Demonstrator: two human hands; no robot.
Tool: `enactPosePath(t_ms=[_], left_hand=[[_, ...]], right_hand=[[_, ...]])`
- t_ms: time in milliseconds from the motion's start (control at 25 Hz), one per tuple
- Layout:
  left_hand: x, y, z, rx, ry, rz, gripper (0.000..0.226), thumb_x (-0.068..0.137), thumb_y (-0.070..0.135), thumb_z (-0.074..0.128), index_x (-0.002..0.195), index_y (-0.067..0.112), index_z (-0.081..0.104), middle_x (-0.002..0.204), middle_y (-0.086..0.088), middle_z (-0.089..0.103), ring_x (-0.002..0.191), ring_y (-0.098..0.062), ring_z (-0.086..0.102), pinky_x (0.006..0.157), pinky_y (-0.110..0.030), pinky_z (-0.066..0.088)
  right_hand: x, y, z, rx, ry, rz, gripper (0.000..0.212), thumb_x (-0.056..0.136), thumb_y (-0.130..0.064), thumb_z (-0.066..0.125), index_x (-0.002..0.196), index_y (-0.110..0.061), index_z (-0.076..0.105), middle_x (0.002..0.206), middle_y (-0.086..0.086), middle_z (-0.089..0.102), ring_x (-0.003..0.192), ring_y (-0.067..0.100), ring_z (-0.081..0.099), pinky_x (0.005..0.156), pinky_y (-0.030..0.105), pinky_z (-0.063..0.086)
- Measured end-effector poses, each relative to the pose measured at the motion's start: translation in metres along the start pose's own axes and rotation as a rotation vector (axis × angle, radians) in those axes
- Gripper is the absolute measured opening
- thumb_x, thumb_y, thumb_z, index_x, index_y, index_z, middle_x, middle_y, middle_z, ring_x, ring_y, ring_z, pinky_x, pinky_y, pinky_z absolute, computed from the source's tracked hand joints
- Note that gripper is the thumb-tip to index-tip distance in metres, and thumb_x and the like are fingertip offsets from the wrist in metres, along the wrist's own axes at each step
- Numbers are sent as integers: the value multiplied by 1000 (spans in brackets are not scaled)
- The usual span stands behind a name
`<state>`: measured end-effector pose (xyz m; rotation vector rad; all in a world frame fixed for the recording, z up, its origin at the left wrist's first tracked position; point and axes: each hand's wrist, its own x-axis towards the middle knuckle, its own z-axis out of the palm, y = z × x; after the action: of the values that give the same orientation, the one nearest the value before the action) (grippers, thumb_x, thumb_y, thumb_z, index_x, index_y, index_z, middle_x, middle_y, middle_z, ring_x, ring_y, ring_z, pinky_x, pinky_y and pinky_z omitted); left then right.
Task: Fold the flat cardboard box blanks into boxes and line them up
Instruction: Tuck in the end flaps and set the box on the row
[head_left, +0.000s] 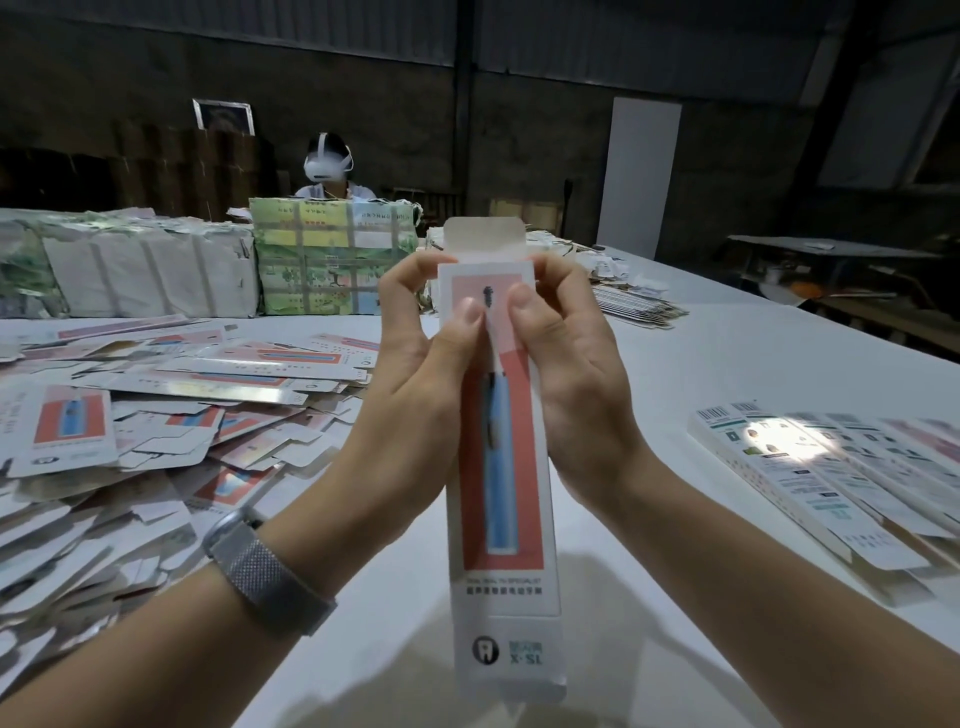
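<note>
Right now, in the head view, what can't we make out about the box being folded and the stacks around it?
- Box: its near end runs off the bottom edge.
- Side flaps at its far end: covered by the left hand and right hand; only the top flap shows.
- Pile of flat blanks: cut by the left edge, count unclear.
- Row of folded boxes: cut by the right edge, sun glare washes out print.

white table (727, 364) — bare part right | person with headset (328, 166) — far side | wrapped bundles (332, 254) — table's far edge
</note>
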<state>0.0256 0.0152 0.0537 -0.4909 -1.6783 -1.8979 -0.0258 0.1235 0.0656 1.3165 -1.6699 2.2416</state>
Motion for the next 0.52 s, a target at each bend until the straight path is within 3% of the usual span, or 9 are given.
enactPosePath(t_ms=[120, 280, 360, 520], left_hand=[[-2, 1, 1, -11, 8, -18, 15, 97, 37, 46, 102, 51, 49, 88, 1, 73, 71, -16, 70, 62, -29, 58], [-2, 4, 3, 9, -1, -77, 11, 102, 37, 47, 111, 43, 43, 82, 2, 73, 69, -14, 71, 61, -27, 58], [-2, 5, 4, 14, 13, -96, 12, 107, 31, 44, 113, 40, 41, 83, 2, 74, 69, -14, 71, 60, -28, 58], [-1, 6, 6, 42, 49, -116, 22, 108, 28, 42, 116, 47, 36, 89, -6, 76, 73, -20, 73, 65, -30, 59]], right_hand=[[1, 0, -3, -31, 29, 30, 11, 97, -24, 50, 108, -21, 48, 108, 22, 58, 94, 36, 66, 80, 41, 60], [3, -1, -5, -11, 64, -17, 14, 99, -13, 53, 111, -20, 49, 99, 1, 63, 88, 22, 68, 76, 31, 59], [3, -2, -5, 20, 77, -46, 21, 99, -6, 52, 112, -22, 47, 98, 0, 63, 88, 21, 68, 77, 30, 59], [4, 0, -6, -23, 93, -83, 29, 95, -13, 54, 116, -32, 51, 103, 4, 64, 93, 25, 69, 81, 35, 60]])
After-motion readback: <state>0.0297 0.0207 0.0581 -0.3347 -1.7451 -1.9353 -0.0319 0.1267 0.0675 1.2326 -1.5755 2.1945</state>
